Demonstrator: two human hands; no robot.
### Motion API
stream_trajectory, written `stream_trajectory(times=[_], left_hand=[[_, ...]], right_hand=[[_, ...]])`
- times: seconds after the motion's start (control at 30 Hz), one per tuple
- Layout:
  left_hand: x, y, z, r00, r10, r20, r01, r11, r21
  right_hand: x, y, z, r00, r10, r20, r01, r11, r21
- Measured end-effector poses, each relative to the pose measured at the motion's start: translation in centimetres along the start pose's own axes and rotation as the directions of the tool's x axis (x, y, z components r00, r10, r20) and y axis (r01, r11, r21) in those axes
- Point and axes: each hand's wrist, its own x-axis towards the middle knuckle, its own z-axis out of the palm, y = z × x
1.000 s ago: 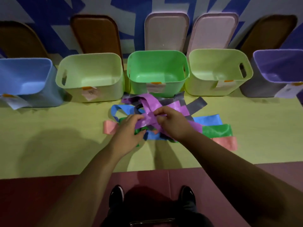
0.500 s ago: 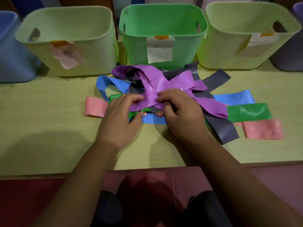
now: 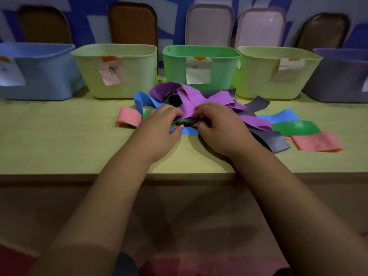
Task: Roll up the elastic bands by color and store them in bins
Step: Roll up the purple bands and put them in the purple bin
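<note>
Nearest, both forearms reach over the front edge of the pale yellow-green bench (image 3: 59,148) toward the heap lying just in front of the green plastic bin (image 3: 175,66). The left hand (image 3: 159,128) and the right hand (image 3: 216,128) sit close together before that bin. Their fingers are curled, and each pinches the near end of the wide, flat purple elastic band (image 3: 191,102). This looks like the start of a roll, with a grip on either side so the end tucks over evenly.

The purple elastic band lies uppermost, which is probably why it is taken first: it should come free without dragging others. Under it, left of the green bin's front, a blue elastic band (image 3: 139,99) loops out and a salmon-pink elastic band (image 3: 128,116) curls beyond. To the right lie a dark grey elastic band (image 3: 272,139), a green elastic band (image 3: 294,127) and a second pink elastic band (image 3: 316,143). None looks rolled yet.

Left of the green bin stands a pale green plastic bin (image 3: 135,80), with a matching pale green bin (image 3: 258,82) on its right. A light blue plastic bin (image 3: 45,76) is far left and a purple-grey plastic bin (image 3: 338,80) far right. Paper labels (image 3: 198,71) face the person, presumably marking colours. Behind the green bin, rounded plastic lids (image 3: 209,24) lean on the wall, leaving the bins open.
</note>
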Motion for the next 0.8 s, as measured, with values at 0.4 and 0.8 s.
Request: stream_trajectory(times=[0.4,0.8], left_hand=[[-0.2,1.4,-1.5,0.988,-0.141,-0.065,0.146,0.986,0.077],[0.0,1.9,-1.8,0.961,-0.25,-0.118,0.243,0.968,-0.068]], right_hand=[[-0.4,-2.1,-0.6,0.997,0.074,-0.011,-0.074,0.997,-0.011],[-0.3,-1.6,-0.9,0.998,0.056,-0.012,-0.056,0.998,0.043]])
